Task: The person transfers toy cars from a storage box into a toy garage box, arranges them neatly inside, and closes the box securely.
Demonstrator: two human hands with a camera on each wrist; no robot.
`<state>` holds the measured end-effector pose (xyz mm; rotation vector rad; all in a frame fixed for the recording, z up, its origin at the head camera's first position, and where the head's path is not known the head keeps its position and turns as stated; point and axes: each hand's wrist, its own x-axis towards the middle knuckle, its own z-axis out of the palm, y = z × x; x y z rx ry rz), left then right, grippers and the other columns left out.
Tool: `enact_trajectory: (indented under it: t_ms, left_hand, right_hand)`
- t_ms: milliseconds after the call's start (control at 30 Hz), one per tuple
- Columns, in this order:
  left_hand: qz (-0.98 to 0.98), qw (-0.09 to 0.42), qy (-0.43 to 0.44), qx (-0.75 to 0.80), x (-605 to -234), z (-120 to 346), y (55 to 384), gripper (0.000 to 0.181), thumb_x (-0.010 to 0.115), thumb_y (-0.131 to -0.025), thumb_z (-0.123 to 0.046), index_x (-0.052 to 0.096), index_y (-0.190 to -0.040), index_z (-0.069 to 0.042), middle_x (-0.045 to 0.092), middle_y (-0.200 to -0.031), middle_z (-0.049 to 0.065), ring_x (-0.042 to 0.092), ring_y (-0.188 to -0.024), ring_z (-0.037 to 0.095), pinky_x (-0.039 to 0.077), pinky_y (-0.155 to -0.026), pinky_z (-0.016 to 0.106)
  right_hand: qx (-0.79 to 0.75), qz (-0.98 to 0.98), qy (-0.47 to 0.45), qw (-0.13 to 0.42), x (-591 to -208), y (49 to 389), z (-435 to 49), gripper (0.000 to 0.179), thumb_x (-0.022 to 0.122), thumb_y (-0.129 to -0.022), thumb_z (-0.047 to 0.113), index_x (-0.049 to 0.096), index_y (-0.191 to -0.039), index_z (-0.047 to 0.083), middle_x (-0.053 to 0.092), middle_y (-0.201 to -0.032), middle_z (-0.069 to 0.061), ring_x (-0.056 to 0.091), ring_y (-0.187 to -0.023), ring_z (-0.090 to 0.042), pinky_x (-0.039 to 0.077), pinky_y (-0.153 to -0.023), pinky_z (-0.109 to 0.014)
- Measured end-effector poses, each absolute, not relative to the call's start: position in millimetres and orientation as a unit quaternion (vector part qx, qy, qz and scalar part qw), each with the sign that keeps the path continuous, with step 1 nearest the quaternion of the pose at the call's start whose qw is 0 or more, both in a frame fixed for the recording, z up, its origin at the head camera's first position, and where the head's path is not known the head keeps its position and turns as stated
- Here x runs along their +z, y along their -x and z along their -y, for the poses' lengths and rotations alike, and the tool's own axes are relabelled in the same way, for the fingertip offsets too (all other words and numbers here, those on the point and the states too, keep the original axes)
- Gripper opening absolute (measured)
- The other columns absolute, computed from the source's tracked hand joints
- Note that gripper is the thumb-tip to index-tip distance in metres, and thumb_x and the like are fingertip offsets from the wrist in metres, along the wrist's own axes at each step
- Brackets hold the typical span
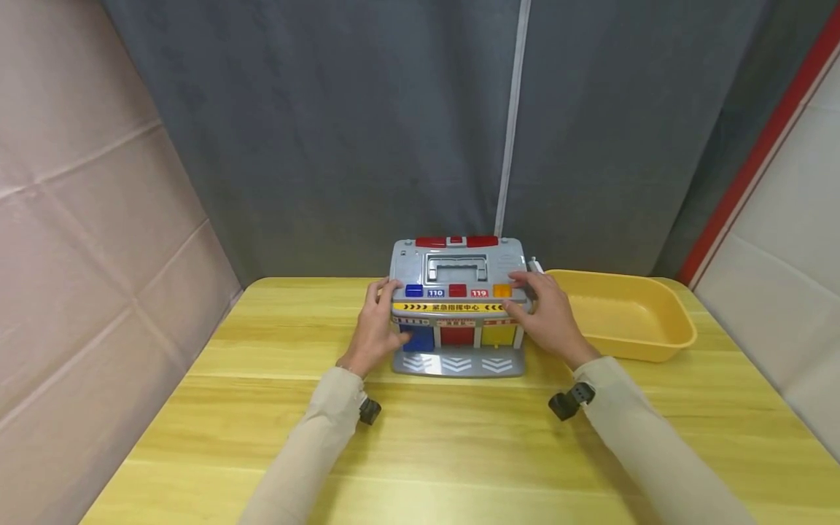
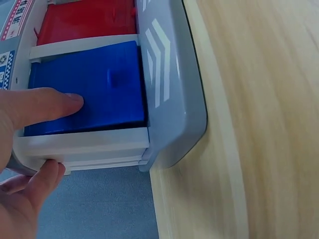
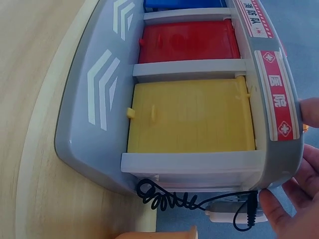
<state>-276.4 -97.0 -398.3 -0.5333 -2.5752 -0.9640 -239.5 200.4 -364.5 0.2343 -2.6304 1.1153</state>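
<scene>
A grey toy emergency station (image 1: 459, 366) stands on the table, its front towards me. Its three doors are blue (image 2: 102, 84), red (image 3: 187, 42) and yellow (image 3: 192, 117). At its left end my left hand (image 1: 374, 335) grips the side, the thumb lying on the blue door and fingers around the side wall. That door's lower edge sits slightly forward of its frame. My right hand (image 1: 553, 317) holds the right front corner of the roof, a finger by the orange light (image 1: 502, 290). The red and yellow doors lie flat in their frames.
A yellow plastic bin (image 1: 623, 347) stands right of the toy, close to the right hand. From the toy's right side hangs a coiled black cord (image 3: 167, 199) with a pale handset (image 3: 234, 216). A grey curtain (image 1: 328, 146) rises behind the wooden table (image 1: 453, 452).
</scene>
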Motion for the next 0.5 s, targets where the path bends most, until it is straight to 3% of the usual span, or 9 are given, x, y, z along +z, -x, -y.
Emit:
enact_trajectory:
  t_ms: [500]
  left_hand:
    - [0.902, 0.24, 0.207, -0.293, -407.2, 97.2, 277.0, 0.093, 0.094, -0.056, 0.0, 0.047, -0.136, -0.01, 0.044, -0.144, 0.021, 0.065, -0.116, 0.045, 0.058, -0.099, 0.048]
  right_hand:
    - [0.369, 0.912, -0.076, 0.161, -366.6, 234.7, -195.4, 0.047, 0.068, -0.094, 0.021, 0.056, -0.137, 0.007, 0.06, -0.135, -0.017, 0.046, -0.128, -0.034, 0.039, -0.117, -0.059]
